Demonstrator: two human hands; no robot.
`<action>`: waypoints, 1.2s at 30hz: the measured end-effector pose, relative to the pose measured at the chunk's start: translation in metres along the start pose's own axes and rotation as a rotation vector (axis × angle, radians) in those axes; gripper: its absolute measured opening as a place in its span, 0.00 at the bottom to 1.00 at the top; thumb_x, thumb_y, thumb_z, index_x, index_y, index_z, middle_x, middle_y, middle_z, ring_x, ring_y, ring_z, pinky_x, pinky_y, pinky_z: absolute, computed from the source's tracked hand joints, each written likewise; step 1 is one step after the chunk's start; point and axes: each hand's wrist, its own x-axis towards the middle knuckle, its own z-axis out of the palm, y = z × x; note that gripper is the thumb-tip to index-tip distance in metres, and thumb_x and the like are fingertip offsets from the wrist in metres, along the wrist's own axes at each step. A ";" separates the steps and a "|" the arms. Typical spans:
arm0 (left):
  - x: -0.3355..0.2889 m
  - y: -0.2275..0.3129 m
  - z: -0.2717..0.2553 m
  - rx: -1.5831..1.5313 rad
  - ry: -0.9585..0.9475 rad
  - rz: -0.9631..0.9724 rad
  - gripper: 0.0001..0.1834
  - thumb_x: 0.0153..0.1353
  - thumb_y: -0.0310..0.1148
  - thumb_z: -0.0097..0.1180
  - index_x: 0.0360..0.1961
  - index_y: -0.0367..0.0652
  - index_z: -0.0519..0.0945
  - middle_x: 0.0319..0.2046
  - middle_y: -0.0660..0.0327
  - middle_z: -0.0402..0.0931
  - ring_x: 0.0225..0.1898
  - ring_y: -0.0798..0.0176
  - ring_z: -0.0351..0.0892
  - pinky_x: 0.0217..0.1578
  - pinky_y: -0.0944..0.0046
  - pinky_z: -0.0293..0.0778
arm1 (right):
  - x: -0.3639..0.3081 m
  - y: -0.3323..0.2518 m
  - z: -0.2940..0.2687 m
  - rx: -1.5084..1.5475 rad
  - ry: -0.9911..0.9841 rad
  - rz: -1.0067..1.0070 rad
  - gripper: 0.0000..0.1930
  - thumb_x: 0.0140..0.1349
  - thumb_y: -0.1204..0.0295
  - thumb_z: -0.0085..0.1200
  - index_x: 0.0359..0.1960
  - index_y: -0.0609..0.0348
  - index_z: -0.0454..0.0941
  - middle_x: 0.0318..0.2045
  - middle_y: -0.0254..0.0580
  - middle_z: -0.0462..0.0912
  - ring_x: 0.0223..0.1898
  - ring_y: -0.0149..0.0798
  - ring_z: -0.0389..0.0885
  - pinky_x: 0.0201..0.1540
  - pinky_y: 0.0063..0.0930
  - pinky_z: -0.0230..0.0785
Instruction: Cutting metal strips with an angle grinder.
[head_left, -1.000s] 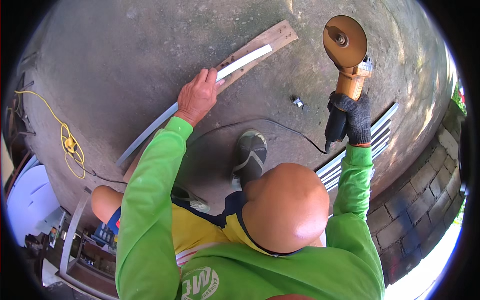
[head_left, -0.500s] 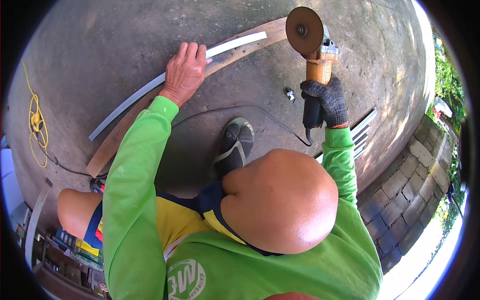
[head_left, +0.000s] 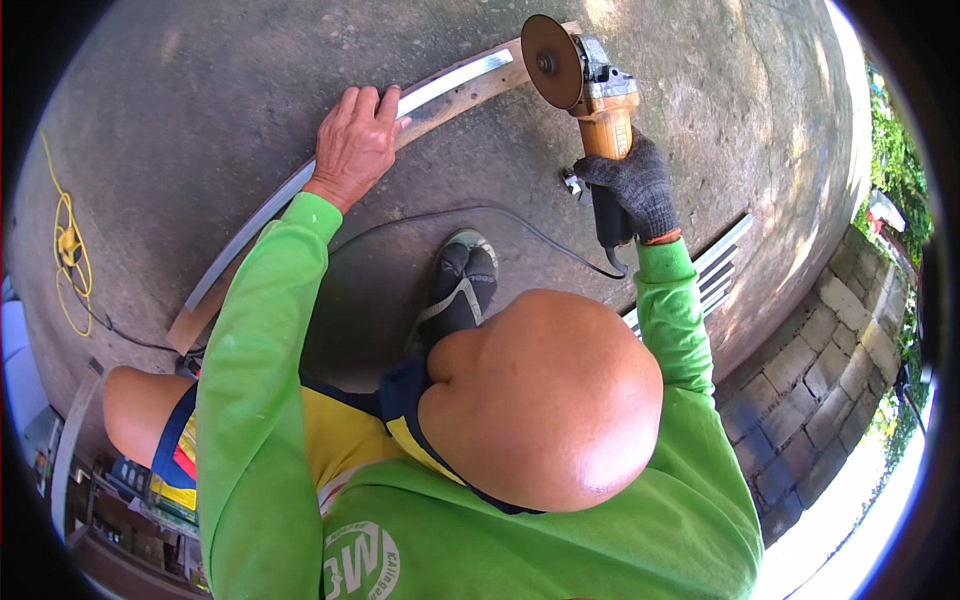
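My bare left hand [head_left: 354, 145] is closed around a long, pale metal bar [head_left: 455, 84], its fingers over the far edge. The bar lies along a brown wooden plank [head_left: 480, 97] on the concrete. In a dark knitted glove, my right hand [head_left: 638, 188] grips an angle grinder [head_left: 607, 120] by its black handle. The grinder has an orange body and a brown disc [head_left: 552, 62], which is raised near the bar's right end without visibly touching it. A black cord [head_left: 480, 210] runs from the handle leftward across the floor.
Several cut metal lengths [head_left: 722, 265] lie at the right. A small metal piece [head_left: 573, 184] rests beside the gloved hand. My sandalled foot [head_left: 460, 285] is between the arms. A yellow cord [head_left: 68, 245] lies at the left; concrete blocks [head_left: 800, 400] line the right.
The grinder has moved left, its disc now closer to the bar's end and turned. My left hand and the bar have shifted slightly left, and the bar sits more squarely on the plank.
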 end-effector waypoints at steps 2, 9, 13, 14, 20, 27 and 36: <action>-0.002 0.001 0.002 -0.016 0.009 0.013 0.22 0.60 0.38 0.64 0.53 0.39 0.79 0.33 0.59 0.68 0.40 0.56 0.72 0.40 0.57 0.76 | 0.005 0.003 0.002 -0.040 -0.007 -0.001 0.31 0.39 0.61 0.76 0.45 0.63 0.80 0.32 0.45 0.86 0.31 0.38 0.84 0.38 0.34 0.78; -0.005 -0.004 0.005 -0.048 0.029 0.017 0.24 0.61 0.40 0.64 0.57 0.42 0.80 0.33 0.61 0.66 0.38 0.58 0.72 0.39 0.59 0.76 | 0.021 -0.001 0.005 -0.153 -0.035 -0.037 0.31 0.41 0.60 0.74 0.45 0.65 0.79 0.30 0.47 0.86 0.30 0.41 0.86 0.37 0.34 0.79; -0.008 -0.005 0.005 -0.080 0.034 0.006 0.24 0.62 0.38 0.64 0.59 0.44 0.80 0.33 0.60 0.68 0.36 0.57 0.73 0.38 0.57 0.75 | 0.023 -0.007 0.008 -0.180 -0.039 -0.042 0.30 0.42 0.60 0.73 0.45 0.65 0.79 0.30 0.47 0.86 0.30 0.39 0.86 0.36 0.33 0.80; -0.008 -0.005 0.006 -0.081 0.033 0.004 0.24 0.62 0.38 0.64 0.59 0.44 0.80 0.33 0.60 0.68 0.36 0.57 0.73 0.38 0.57 0.75 | 0.024 -0.007 0.008 -0.181 -0.041 -0.041 0.30 0.42 0.60 0.73 0.45 0.65 0.79 0.30 0.47 0.86 0.30 0.39 0.86 0.36 0.33 0.80; -0.007 -0.004 0.006 -0.075 0.045 0.014 0.25 0.62 0.38 0.64 0.59 0.44 0.79 0.33 0.60 0.68 0.36 0.56 0.73 0.38 0.57 0.75 | 0.029 -0.001 0.011 -0.153 -0.055 -0.070 0.30 0.42 0.60 0.74 0.45 0.65 0.79 0.29 0.46 0.87 0.28 0.38 0.86 0.34 0.33 0.80; -0.007 -0.004 0.008 -0.071 0.055 0.022 0.24 0.61 0.37 0.64 0.59 0.43 0.80 0.33 0.59 0.68 0.36 0.56 0.74 0.39 0.57 0.75 | 0.028 -0.001 0.012 -0.123 -0.056 -0.071 0.29 0.43 0.61 0.74 0.45 0.65 0.79 0.29 0.45 0.87 0.28 0.38 0.87 0.34 0.32 0.81; -0.008 -0.003 0.007 -0.038 0.031 0.014 0.26 0.59 0.39 0.65 0.58 0.43 0.79 0.34 0.62 0.68 0.40 0.59 0.74 0.40 0.59 0.76 | 0.028 -0.002 0.016 -0.080 -0.065 -0.060 0.29 0.43 0.61 0.74 0.45 0.64 0.80 0.29 0.45 0.87 0.27 0.37 0.87 0.33 0.31 0.81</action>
